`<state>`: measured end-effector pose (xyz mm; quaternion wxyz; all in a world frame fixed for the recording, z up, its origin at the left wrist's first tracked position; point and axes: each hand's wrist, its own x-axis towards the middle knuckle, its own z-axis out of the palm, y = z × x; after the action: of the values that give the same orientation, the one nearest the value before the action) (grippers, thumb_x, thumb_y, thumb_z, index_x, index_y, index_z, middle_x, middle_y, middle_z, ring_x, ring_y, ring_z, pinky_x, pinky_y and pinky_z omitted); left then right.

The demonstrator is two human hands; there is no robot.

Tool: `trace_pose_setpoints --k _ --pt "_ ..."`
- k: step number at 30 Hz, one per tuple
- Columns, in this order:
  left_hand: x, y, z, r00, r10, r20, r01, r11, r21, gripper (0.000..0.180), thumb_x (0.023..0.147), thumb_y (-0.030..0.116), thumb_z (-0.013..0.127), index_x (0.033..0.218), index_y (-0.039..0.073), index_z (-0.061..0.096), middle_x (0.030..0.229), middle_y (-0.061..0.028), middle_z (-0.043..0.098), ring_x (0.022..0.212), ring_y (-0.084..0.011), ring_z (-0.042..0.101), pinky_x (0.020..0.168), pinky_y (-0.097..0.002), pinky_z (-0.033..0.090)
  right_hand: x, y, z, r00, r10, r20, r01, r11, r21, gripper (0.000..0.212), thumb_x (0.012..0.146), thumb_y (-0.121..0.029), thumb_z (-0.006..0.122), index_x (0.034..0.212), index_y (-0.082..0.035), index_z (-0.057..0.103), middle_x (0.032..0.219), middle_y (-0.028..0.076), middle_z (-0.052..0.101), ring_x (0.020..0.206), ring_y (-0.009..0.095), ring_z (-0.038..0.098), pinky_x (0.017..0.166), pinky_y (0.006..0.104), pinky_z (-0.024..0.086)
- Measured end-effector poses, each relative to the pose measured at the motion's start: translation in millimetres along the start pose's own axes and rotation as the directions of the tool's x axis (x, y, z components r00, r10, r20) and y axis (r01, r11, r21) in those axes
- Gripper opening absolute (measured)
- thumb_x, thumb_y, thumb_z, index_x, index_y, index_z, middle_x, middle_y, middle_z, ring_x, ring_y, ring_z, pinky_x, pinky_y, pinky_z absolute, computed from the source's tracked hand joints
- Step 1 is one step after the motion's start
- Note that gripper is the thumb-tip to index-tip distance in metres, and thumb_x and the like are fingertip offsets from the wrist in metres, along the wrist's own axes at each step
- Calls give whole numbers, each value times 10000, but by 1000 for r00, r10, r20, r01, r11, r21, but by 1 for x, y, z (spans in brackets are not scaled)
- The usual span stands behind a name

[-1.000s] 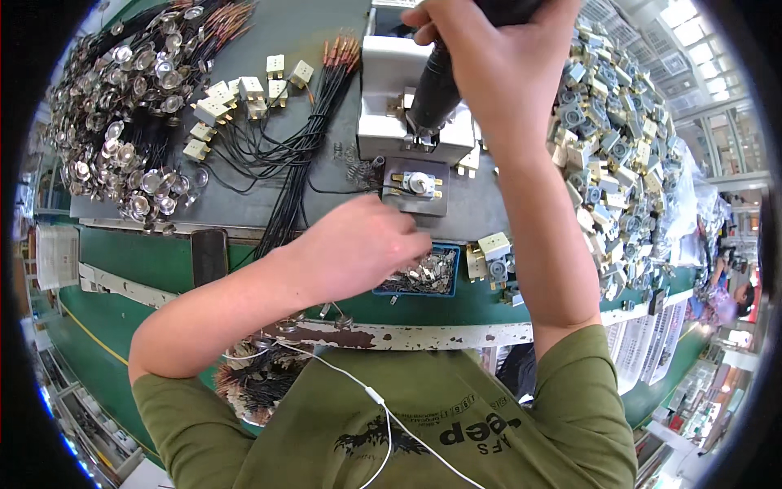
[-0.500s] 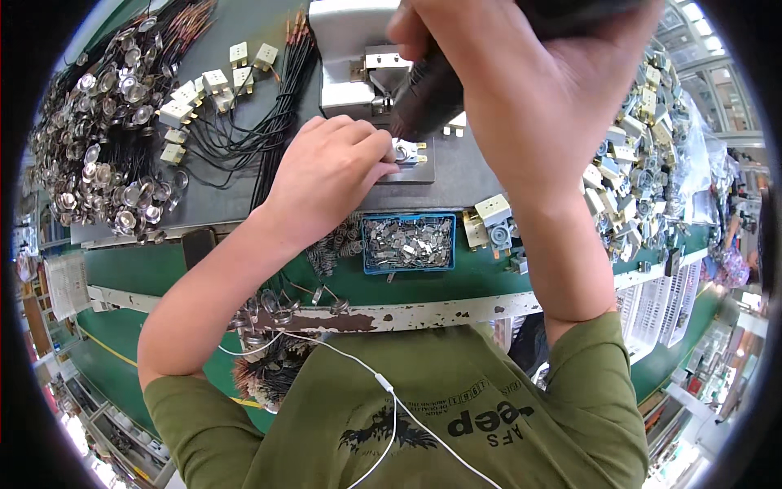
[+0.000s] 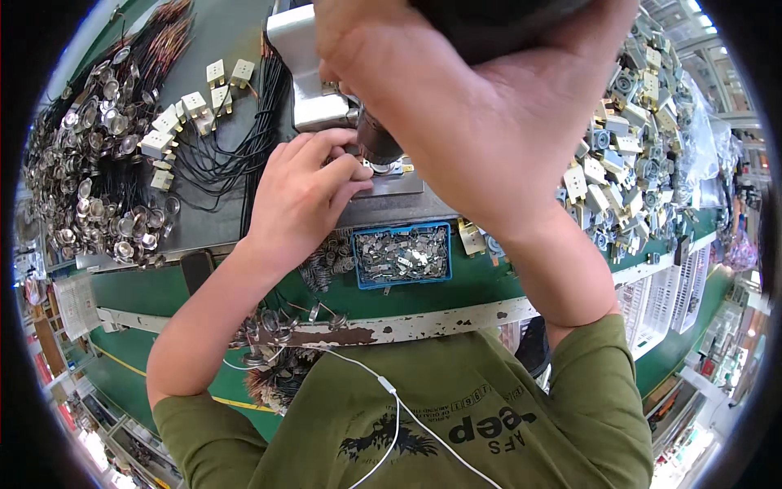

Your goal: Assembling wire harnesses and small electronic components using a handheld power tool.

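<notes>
My right hand is wrapped round a dark, thick-bodied power screwdriver. Its nose points down onto a small pale part with brass tabs, which lies on a flat metal plate. The nose hides most of that part. From the left, my left hand pinches the part's near side with thumb and forefinger, close beside the tool's nose. Behind the fingers stands a silvery metal fixture, partly covered by my right hand.
A blue tray of small metal clips sits at the bench edge. Pale blocks with brass tabs are heaped at right. Black wires, several white blocks and round metal-capped leads lie at left. A white earphone cable hangs over my shirt.
The screwdriver's nose has come down onto the part, and my right hand has moved left and lower with it. My left fingers have shifted slightly. The whole view has swung a little.
</notes>
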<state>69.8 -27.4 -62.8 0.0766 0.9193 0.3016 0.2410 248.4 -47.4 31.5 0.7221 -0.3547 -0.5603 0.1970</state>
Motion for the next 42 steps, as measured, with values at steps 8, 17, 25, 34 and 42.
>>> trace_pose_setpoints --k 8,17,25,34,42 --pt "0 -6 -2 995 -27 97 40 991 -129 139 798 95 768 896 82 670 1018 -46 688 970 -264 655 812 -411 498 4 5 12 1000 -18 17 19 996 -82 783 822 84 741 1461 -14 300 1132 106 575 895 151 658 740 284 565" --pt "1 -4 4 999 20 32 -16 989 -149 134 800 69 751 870 78 637 1013 -45 663 938 -265 640 805 -406 488 6 5 14 980 147 133 -173 961 215 865 811 63 755 1513 9 252 1186 128 547 1028 189 617 833 321 547" --pt "1 -11 8 1000 3 1 -3 983 -181 132 816 86 749 875 67 632 928 -65 648 911 -282 636 798 -414 496 29 24 28 960 -168 223 203 969 -144 863 807 -22 757 1524 -25 275 1203 138 555 1110 228 599 934 379 513" --pt "3 -1 -12 930 -242 275 300 934 -192 285 911 225 725 1098 47 603 963 -122 664 947 -343 663 826 -448 542 17 19 29 919 191 346 -248 960 130 688 870 10 756 1423 -54 352 985 65 651 877 134 675 756 279 573" --pt "14 0 -11 906 -236 352 264 964 -32 244 933 273 692 1028 49 677 916 -159 684 954 -356 680 823 -476 552 9 29 31 942 193 274 -256 942 216 608 858 69 756 1321 -35 376 975 82 652 841 142 677 709 280 573"
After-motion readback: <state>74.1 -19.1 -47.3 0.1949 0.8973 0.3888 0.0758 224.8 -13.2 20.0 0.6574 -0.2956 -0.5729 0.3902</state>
